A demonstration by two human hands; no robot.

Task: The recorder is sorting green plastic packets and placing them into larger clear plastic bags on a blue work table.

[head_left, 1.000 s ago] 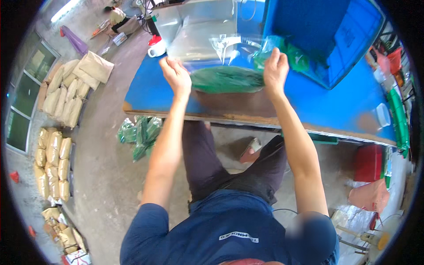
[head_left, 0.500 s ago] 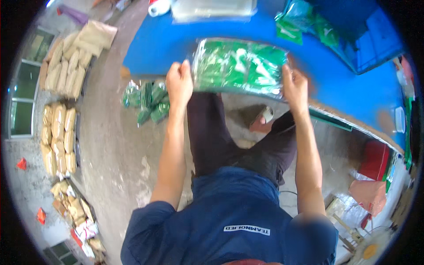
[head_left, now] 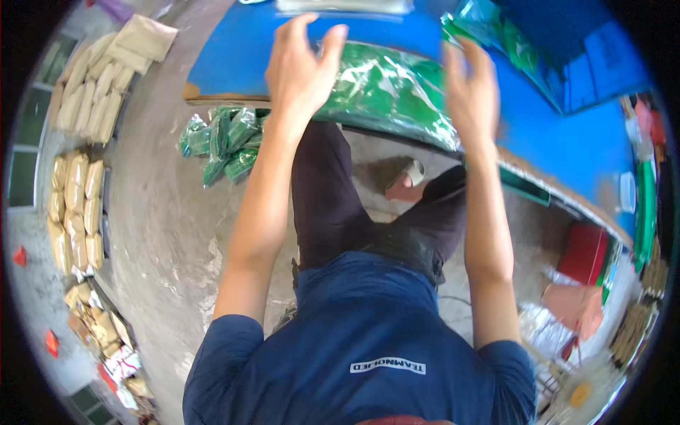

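Note:
A flat green packet in clear, shiny plastic [head_left: 393, 92] lies at the near edge of the blue tabletop, in front of my legs. My left hand [head_left: 303, 71] is over its left end, thumb and fingers apart, with nothing in its grasp. Above the packet's right end hovers my right hand [head_left: 471, 95], slightly blurred, its fingers stretched out and spread. Whether either hand still touches the plastic is hard to see.
Several green plastic-wrapped packets [head_left: 225, 138] are heaped below the table's left end. More green bags [head_left: 489, 32] lie beside a blue bin [head_left: 598, 74] at the far right. Clear plastic sheets [head_left: 343, 6] sit at the back. Brown packages [head_left: 74, 205] are stacked along the left wall.
Both hands have let go of the packet's ends and moved up, fingers opening. The packet, held between them before, now rests at the table's edge.

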